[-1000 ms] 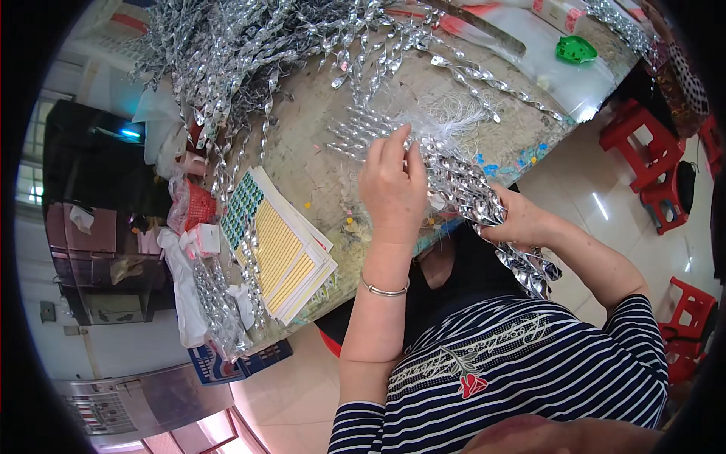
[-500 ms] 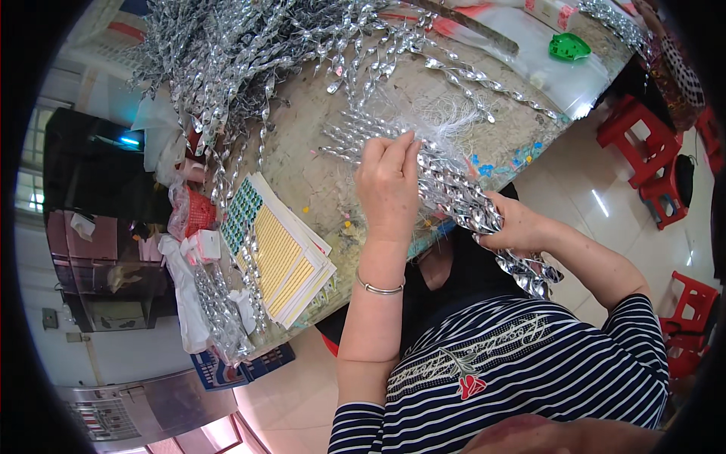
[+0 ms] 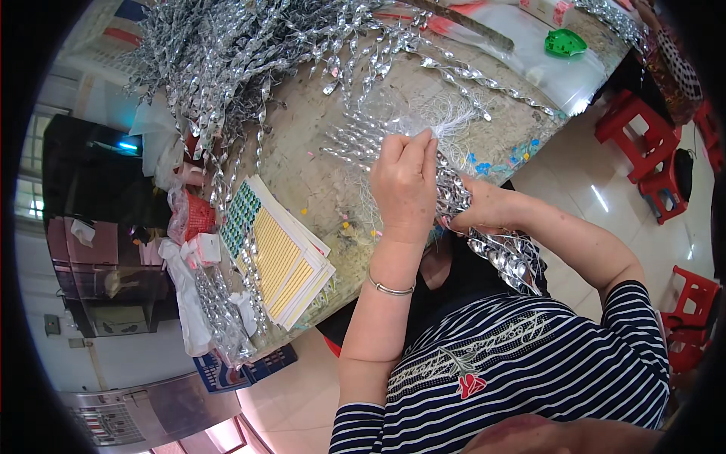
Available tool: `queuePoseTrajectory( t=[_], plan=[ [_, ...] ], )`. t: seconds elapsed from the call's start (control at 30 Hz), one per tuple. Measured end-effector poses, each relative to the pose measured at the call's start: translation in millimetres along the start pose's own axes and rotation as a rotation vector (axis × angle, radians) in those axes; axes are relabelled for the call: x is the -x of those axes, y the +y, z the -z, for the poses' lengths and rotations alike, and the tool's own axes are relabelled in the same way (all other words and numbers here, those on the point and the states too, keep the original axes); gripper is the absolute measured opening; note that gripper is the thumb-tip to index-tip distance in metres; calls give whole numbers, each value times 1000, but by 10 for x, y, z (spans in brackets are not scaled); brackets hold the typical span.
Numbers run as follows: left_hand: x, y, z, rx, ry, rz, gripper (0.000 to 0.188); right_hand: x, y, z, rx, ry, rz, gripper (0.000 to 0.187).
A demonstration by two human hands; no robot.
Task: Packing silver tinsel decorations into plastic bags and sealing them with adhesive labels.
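Note:
A bundle of twisted silver foil strips (image 3: 453, 189) runs across the table's near edge, and its loose tail hangs down toward my lap. My right hand (image 3: 484, 206) is wrapped round this bundle, closed on it. Beside it, on the left, my left hand (image 3: 406, 181) is closed, thumb and fingertips pinched together where a fan of fine white threads (image 3: 455, 119) spreads out. The strips' thin ends (image 3: 349, 140) poke out to the left behind that hand. Part of the bundle is hidden by both hands.
A large heap of silver twisted strips (image 3: 219, 53) covers the far left of the table. Sticker sheets (image 3: 283, 261) lie stacked at the left, near a red basket (image 3: 200, 213). A green dish (image 3: 565, 44) sits far right. Red stools (image 3: 635, 136) stand on the floor.
My right hand has moved left and slightly up, closer to my left hand, and more of the bundle trails behind it. My left hand has shifted a little to the right, still pinched.

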State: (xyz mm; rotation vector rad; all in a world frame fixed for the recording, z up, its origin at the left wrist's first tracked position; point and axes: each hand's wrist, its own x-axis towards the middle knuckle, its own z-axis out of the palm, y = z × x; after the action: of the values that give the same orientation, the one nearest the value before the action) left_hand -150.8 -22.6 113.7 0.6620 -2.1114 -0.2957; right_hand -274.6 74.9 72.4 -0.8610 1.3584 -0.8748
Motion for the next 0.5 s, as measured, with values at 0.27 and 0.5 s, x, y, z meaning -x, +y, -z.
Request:
queuePoseTrajectory(
  t=[0.27, 0.5],
  plan=[
    [-25, -41, -32, -1, 2, 43, 14, -126, 167, -63, 58, -11, 161, 64],
    [-35, -60, -14, -46, 9, 28, 14, -13, 52, -75, 246, 61, 132, 58]
  ],
)
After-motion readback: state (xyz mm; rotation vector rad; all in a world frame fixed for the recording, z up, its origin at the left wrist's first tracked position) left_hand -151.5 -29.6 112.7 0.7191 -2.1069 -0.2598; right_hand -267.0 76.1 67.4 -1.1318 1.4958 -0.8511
